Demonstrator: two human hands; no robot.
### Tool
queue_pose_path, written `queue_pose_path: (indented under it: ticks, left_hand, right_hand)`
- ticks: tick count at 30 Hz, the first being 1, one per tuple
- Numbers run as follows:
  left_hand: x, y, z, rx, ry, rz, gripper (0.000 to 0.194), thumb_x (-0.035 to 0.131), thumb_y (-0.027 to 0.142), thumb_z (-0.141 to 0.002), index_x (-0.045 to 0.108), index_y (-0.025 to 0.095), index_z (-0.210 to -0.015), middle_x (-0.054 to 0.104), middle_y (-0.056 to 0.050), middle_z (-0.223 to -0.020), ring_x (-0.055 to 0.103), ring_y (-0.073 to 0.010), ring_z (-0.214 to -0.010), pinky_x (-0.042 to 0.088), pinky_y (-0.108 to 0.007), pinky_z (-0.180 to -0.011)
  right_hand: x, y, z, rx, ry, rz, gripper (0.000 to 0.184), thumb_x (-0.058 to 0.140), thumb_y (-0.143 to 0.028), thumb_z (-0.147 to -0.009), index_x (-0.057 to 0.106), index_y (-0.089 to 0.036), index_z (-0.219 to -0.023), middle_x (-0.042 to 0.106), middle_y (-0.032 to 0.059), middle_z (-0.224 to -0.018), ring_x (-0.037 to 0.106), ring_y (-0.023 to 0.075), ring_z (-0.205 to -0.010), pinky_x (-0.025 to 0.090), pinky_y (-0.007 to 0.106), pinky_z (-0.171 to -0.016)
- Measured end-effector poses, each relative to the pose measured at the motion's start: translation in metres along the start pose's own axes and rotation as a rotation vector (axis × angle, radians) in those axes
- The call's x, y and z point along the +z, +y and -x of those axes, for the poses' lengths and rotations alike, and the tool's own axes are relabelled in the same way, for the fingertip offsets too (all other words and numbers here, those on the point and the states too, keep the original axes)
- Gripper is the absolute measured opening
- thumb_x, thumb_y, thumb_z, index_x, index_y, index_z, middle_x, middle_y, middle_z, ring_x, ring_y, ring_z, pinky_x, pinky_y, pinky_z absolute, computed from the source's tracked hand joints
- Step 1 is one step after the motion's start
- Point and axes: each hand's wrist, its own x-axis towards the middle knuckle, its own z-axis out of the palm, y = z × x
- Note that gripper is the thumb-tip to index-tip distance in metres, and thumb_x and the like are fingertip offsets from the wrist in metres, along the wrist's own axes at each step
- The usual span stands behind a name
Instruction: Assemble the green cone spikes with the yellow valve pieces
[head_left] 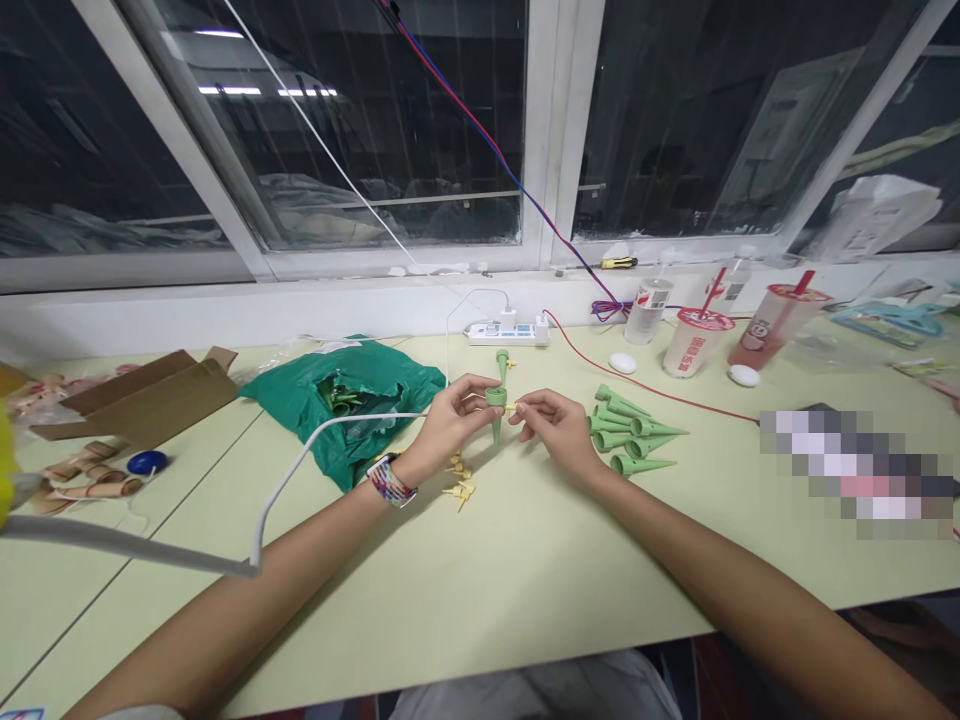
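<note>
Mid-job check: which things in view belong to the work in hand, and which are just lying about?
Likely part of the job:
green cone, in the left hand
yellow piece, in the right hand
loose green cones
loose yellow pieces
green bag with green parts inside

Seemingly just lying about:
two drink cups
clear bottles
cardboard box
blue ball

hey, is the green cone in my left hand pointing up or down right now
Pointing down: the green cone in your left hand has its wide rim on top and its narrow tip showing underneath.
</note>
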Motion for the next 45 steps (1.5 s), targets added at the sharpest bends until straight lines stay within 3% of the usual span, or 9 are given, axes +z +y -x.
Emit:
queue_pose_path:
  ticks: [8, 15, 19, 26, 31, 35, 39, 42, 45]
  left_hand:
    - [0.001, -0.0026, 0.001, 0.064, -0.041, -0.057, 0.033, 0.081, 0.03, -0.08, 0.071, 0.02, -0.11, 0.07, -0.005, -0.097, 0.066, -0.0184, -0.089, 0.054, -0.03, -0.077]
    - [0.0001, -0.0045, 0.0001, 0.041, 0.028, -0.048, 0.033, 0.082, 0.029, -0.079, 0.072, 0.02, -0.11, 0.07, -0.004, -0.094, 0.066, -0.018, -0.086, 0.054, -0.03, -0.075]
    - [0.0002, -0.0047, 0.0002, 0.021, 0.052, -0.042, 0.033, 0.081, 0.028, -0.079, 0.072, 0.02, -0.11, 0.071, -0.004, -0.096, 0.068, -0.0186, -0.087, 0.054, -0.03, -0.076]
    - [0.0008, -0.0066, 0.0002, 0.028, 0.009, -0.008, 0.035, 0.082, 0.026, -0.078, 0.072, 0.02, -0.111, 0.071, -0.005, -0.099, 0.068, -0.0187, -0.089, 0.054, -0.03, -0.077]
    - [0.0015, -0.008, 0.0012, 0.054, -0.011, -0.026, 0.034, 0.081, 0.026, -0.079, 0.072, 0.02, -0.111, 0.071, -0.006, -0.101, 0.067, -0.0186, -0.091, 0.055, -0.031, -0.079]
    - [0.0017, -0.0085, 0.0016, 0.061, 0.017, -0.043, 0.034, 0.083, 0.027, -0.078, 0.072, 0.021, -0.109, 0.072, -0.006, -0.1, 0.068, -0.02, -0.093, 0.056, -0.032, -0.081]
    - [0.0015, -0.0084, 0.0012, 0.034, 0.038, -0.038, 0.036, 0.084, 0.029, -0.077, 0.073, 0.021, -0.11, 0.073, -0.006, -0.102, 0.069, -0.02, -0.092, 0.057, -0.032, -0.08]
    - [0.0015, -0.0089, 0.0008, -0.004, 0.057, -0.008, 0.038, 0.084, 0.032, -0.077, 0.073, 0.021, -0.111, 0.072, -0.007, -0.109, 0.069, -0.0199, -0.093, 0.058, -0.032, -0.082]
    - [0.0016, -0.0092, 0.0011, -0.031, 0.064, 0.007, 0.039, 0.086, 0.033, -0.075, 0.073, 0.021, -0.111, 0.071, -0.007, -0.112, 0.069, -0.0191, -0.094, 0.058, -0.032, -0.083]
  right_hand:
    - [-0.0004, 0.0026, 0.0004, 0.022, -0.047, 0.079, 0.052, 0.054, -0.062, -0.099, 0.064, -0.019, -0.07, 0.062, 0.0011, -0.056, 0.06, 0.0148, -0.053, 0.052, 0.028, -0.059]
    - [-0.0008, 0.0027, 0.0009, -0.006, -0.033, -0.046, 0.03, 0.065, -0.051, -0.094, 0.061, -0.022, -0.098, 0.068, -0.0016, -0.082, 0.063, 0.0119, -0.054, 0.051, 0.027, -0.058]
    - [0.0004, 0.0034, 0.0011, -0.02, -0.023, -0.017, 0.026, 0.075, -0.04, -0.085, 0.059, -0.023, -0.098, 0.064, -0.0018, -0.094, 0.065, 0.0107, -0.057, 0.049, 0.026, -0.056]
    - [-0.0001, 0.0029, -0.0012, 0.027, -0.033, -0.011, 0.028, 0.071, -0.047, -0.088, 0.059, -0.022, -0.09, 0.066, -0.0026, -0.078, 0.062, 0.0118, -0.054, 0.049, 0.026, -0.055]
    - [-0.0001, 0.0047, -0.0027, 0.118, -0.117, -0.037, 0.044, 0.059, -0.059, -0.095, 0.06, -0.019, -0.077, 0.064, -0.0006, -0.063, 0.061, 0.0126, -0.051, 0.049, 0.025, -0.052]
    - [-0.0004, 0.0057, -0.0019, 0.103, -0.093, -0.035, 0.044, 0.054, -0.062, -0.097, 0.061, -0.02, -0.086, 0.066, -0.0004, -0.072, 0.062, 0.0116, -0.052, 0.049, 0.025, -0.053]
    - [-0.001, 0.0023, -0.001, 0.04, -0.06, -0.046, 0.033, 0.07, -0.052, -0.088, 0.061, -0.023, -0.099, 0.067, -0.0016, -0.087, 0.064, 0.0117, -0.057, 0.051, 0.026, -0.057]
    - [-0.0007, 0.0008, -0.0007, 0.016, -0.045, -0.02, 0.031, 0.076, -0.048, -0.085, 0.061, -0.023, -0.094, 0.066, -0.0017, -0.086, 0.064, 0.012, -0.058, 0.051, 0.027, -0.057]
    - [-0.0003, 0.0019, -0.0006, 0.017, -0.051, -0.012, 0.034, 0.066, -0.055, -0.092, 0.062, -0.021, -0.086, 0.066, -0.0006, -0.076, 0.061, 0.0127, -0.056, 0.05, 0.027, -0.056]
